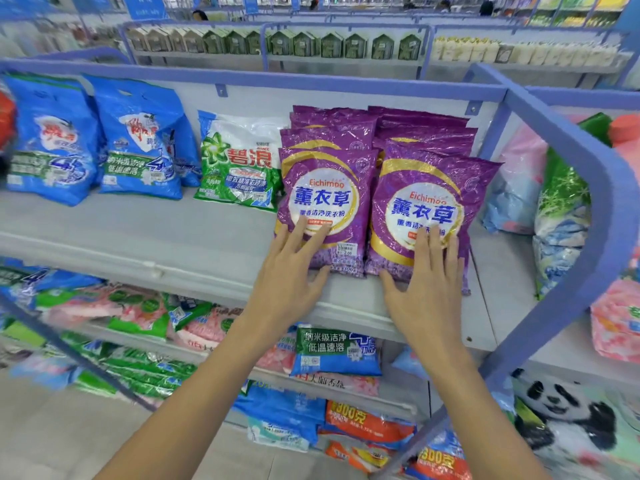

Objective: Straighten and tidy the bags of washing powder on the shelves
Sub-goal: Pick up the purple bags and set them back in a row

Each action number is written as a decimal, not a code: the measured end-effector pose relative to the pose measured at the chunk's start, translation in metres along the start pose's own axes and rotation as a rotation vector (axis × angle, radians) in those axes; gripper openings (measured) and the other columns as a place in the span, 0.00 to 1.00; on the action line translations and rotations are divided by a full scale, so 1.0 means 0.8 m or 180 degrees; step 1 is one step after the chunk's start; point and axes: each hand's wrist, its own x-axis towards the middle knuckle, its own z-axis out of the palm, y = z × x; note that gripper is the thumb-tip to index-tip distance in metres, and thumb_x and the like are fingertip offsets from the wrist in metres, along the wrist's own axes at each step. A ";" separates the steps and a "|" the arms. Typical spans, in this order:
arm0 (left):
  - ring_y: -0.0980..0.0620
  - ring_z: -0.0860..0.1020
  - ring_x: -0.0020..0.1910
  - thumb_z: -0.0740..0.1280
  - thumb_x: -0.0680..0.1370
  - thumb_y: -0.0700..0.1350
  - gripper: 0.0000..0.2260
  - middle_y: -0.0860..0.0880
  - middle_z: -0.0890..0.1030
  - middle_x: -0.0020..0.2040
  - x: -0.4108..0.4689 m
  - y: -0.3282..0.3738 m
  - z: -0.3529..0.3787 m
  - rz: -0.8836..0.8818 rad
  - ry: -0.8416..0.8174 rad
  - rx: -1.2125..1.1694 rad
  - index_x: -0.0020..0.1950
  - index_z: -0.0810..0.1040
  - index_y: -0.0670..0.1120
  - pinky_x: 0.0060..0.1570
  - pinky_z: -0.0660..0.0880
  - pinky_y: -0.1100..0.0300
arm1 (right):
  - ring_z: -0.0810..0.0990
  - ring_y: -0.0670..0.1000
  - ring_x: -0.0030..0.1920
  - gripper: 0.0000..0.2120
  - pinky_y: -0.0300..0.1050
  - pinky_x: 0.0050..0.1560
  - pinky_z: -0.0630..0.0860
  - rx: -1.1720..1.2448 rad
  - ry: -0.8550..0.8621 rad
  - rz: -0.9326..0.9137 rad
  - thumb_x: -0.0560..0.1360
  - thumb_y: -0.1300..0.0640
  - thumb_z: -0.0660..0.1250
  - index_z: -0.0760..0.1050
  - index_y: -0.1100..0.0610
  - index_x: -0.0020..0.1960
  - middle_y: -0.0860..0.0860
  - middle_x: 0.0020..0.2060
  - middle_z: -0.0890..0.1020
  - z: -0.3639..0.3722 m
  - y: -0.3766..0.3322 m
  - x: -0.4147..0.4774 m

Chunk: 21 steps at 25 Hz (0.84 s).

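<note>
Two rows of glossy purple plastic washing-powder bags (349, 161) lean on the grey metal shelf (138, 230). The left hand (294, 271) and right hand (429, 282) each press flat, fingers straight, on a front bag. A green-and-white powder bag (239, 161) sits at their nine o'clock.

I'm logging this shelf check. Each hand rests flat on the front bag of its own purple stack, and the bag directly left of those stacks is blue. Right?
Not quite. The head view shows a green-and-white bag directly left of the stacks; the blue bags stand further left. The left hand and right hand do rest flat on the front purple bags.
</note>
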 end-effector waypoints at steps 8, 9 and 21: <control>0.40 0.59 0.79 0.60 0.84 0.57 0.24 0.44 0.65 0.80 -0.055 -0.023 -0.046 0.0089 -0.0199 0.0144 0.79 0.67 0.51 0.78 0.56 0.47 | 0.50 0.53 0.82 0.32 0.53 0.80 0.52 0.0194 -0.0323 -0.0135 0.81 0.47 0.66 0.60 0.55 0.81 0.52 0.82 0.57 -0.033 0.001 -0.027; 0.40 0.58 0.80 0.59 0.84 0.58 0.25 0.44 0.64 0.80 -0.065 -0.031 -0.052 0.0054 -0.0244 0.0191 0.80 0.66 0.52 0.79 0.55 0.46 | 0.50 0.53 0.82 0.32 0.52 0.79 0.51 0.0147 -0.0434 -0.0098 0.81 0.45 0.64 0.60 0.55 0.81 0.51 0.82 0.57 -0.037 -0.005 -0.034; 0.41 0.53 0.82 0.47 0.80 0.67 0.31 0.45 0.59 0.82 -0.201 -0.152 -0.117 -0.0212 -0.0543 0.0348 0.81 0.62 0.57 0.79 0.54 0.43 | 0.47 0.51 0.82 0.34 0.50 0.81 0.48 -0.0296 -0.0809 -0.0132 0.82 0.38 0.55 0.55 0.53 0.82 0.50 0.82 0.52 0.005 -0.128 -0.169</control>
